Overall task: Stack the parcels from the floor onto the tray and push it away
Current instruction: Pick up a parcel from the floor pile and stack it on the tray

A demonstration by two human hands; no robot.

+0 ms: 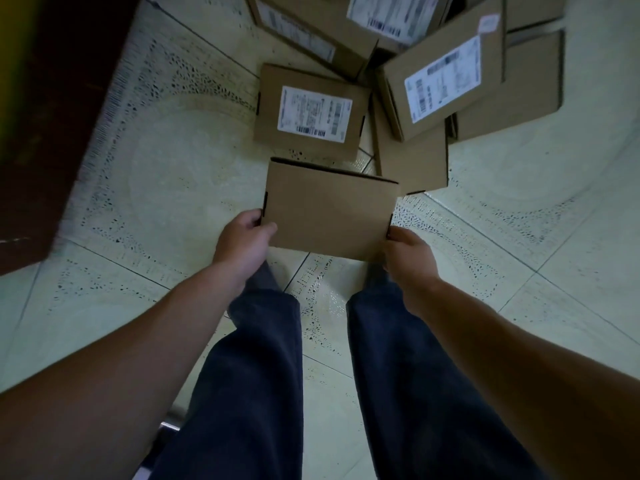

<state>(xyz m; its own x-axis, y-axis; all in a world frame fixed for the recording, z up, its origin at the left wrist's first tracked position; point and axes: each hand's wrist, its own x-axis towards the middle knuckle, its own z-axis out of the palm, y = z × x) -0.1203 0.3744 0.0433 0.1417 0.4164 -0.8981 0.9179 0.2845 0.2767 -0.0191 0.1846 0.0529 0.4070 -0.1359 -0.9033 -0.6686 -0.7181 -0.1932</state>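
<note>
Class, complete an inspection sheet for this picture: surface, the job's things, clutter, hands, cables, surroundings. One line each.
Surface: patterned pale floor tiles.
Job's things: plain parcel held above the floor; labelled parcel lying flat; tilted parcel leaning on other parcels.
Clutter: nothing seen.
Hands: left hand and right hand grip the plain parcel's near corners.
Cables: nothing seen.
Surroundings: dark red furniture at left; the person's dark trousers below.
</note>
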